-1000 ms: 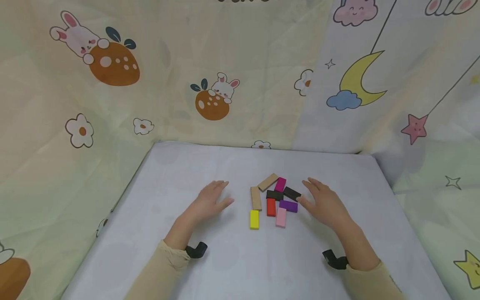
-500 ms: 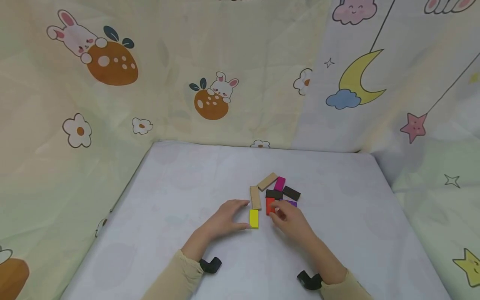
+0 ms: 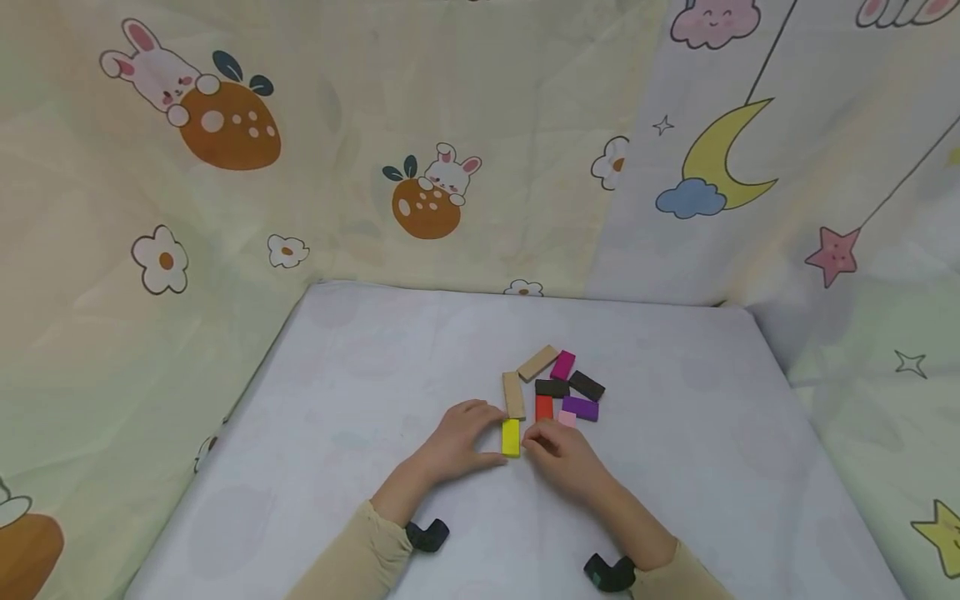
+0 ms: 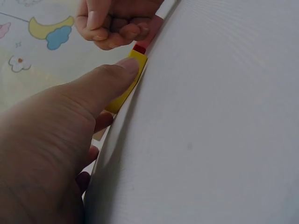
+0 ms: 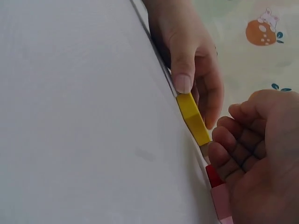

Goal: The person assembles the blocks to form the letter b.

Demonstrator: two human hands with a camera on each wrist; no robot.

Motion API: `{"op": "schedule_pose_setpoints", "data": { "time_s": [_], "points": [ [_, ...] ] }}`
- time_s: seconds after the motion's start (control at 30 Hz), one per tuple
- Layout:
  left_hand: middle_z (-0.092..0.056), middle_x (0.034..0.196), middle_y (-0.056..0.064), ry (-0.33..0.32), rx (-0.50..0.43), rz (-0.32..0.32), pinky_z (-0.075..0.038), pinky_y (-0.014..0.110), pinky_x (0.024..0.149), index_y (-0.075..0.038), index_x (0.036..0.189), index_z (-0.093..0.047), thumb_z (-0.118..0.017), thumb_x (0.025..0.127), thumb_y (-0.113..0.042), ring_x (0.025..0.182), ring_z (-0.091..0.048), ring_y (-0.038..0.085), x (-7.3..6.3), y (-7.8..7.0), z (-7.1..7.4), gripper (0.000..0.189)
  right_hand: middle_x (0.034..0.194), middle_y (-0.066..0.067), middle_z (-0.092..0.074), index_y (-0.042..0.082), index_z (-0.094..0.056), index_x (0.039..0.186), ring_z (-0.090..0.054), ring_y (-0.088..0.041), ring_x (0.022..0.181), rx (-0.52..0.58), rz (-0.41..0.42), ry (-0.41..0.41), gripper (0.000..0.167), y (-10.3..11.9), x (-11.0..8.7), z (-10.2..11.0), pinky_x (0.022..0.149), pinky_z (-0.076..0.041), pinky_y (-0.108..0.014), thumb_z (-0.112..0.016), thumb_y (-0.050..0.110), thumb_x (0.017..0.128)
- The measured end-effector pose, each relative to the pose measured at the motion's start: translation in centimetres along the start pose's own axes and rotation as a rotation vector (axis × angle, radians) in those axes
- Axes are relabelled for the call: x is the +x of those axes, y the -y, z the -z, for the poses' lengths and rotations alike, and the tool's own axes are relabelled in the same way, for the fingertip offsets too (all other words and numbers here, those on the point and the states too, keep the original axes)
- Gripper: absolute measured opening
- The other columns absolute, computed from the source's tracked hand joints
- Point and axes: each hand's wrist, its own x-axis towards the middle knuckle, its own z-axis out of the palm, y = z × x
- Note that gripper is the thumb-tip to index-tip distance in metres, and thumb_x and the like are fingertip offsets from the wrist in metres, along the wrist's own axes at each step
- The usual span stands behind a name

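My left hand [image 3: 459, 443] pinches yellow block [image 3: 511, 438] end to end | long axis fore-aft | my right hand [image 3: 568, 460] curled, empty, just right

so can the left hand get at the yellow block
Looks like yes: the left hand is beside the yellow block, thumb and a finger by its ends, nothing between; the right hand opposite doesn't seem in the way.

The left hand [image 3: 452, 443] and right hand [image 3: 567, 460] are facing each other, near but apart.
The left thumb and forefinger are curving forward with a gap between; the right fingers are curling toward the palm. Both forearms [image 3: 402, 493] are slanting inward.
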Motion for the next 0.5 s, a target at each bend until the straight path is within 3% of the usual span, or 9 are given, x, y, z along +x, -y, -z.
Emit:
{"op": "schedule_pose_setpoints", "data": {
  "time_s": [0.17,0.5],
  "points": [
    [-0.057,0.139,-0.011,-0.024,0.033,-0.019,-0.037,0.046,0.114,-0.03,0.139,-0.054,-0.071,0.084,-0.057,0.134,-0.046,0.019,0.1,0.1,-0.3,0.064,0.092,0.019,-0.062,0.026,-0.069,0.098,-0.056,-0.004,0.087,-0.035,0.055,0.001,0.006,-1.2,0.6,0.4,0.081,-0.054,-0.023,-0.064,0.023,0.096],
    [-0.057,0.138,-0.014,-0.01,0.033,0.001,-0.034,0.043,0.117,-0.032,0.138,-0.055,-0.071,0.084,-0.058,0.136,-0.045,0.019,0.1,0.1,-0.3,0.063,0.091,0.017,-0.063,0.021,-0.069,0.098,-0.056,-0.007,0.085,-0.042,0.11,-0.017,0.006,-2.8,2.0,2.0,0.08,-0.053,-0.024,-0.064,0.02,0.096]
  ]
}}
